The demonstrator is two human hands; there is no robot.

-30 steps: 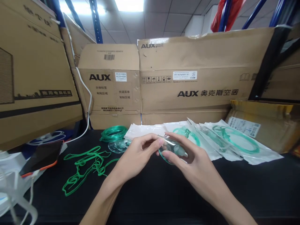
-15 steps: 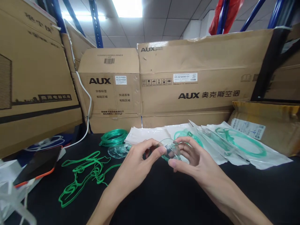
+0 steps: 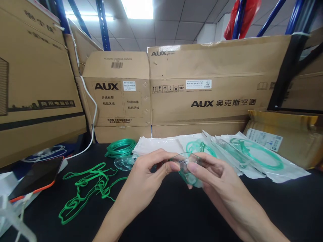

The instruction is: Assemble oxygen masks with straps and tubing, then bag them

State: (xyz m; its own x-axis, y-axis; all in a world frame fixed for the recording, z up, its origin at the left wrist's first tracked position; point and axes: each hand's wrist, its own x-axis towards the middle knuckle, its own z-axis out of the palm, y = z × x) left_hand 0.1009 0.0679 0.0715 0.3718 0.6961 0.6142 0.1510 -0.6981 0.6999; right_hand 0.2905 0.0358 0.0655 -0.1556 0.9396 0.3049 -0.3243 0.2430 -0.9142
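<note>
Left hand (image 3: pixel 150 168) and right hand (image 3: pixel 217 174) pinch the clear mask (image 3: pixel 191 178) over the worktop (image 3: pixel 161 215); handling looks unfinished, mask not set down. Green straps (image 3: pixel 102 185) lie loose at its 9 o'clock; beyond, coiled tubing (image 3: pixel 118 153) at 10, bagged tubing (image 3: pixel 271 166) around 2.

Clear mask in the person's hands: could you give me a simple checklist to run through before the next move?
1. Left hand holding the clear mask: ok.
2. Right hand holding it too: ok.
3. Mask's inner parts properly seated: cannot tell, fingers cover much of it.
4. Green bands untangled: not ok, they lie looped and twisted.
5. Green tubing neatly coiled: ok.
</note>
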